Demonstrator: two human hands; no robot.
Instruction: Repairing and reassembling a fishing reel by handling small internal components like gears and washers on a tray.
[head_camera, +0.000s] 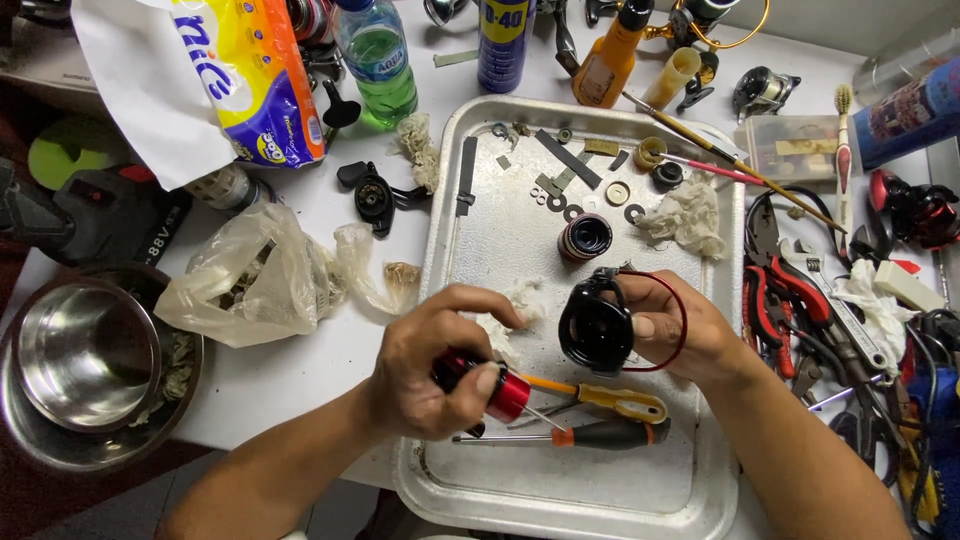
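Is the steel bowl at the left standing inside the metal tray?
No, the steel bowl sits at the table's left edge, apart from the metal tray.

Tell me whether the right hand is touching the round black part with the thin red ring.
Touching. The head view shows the right hand gripping the round black part, thumb pressed against its side, held above the metal tray.

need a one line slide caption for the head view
Over a metal tray of small parts, the left hand holds a red spool and the right hand a black reel body.
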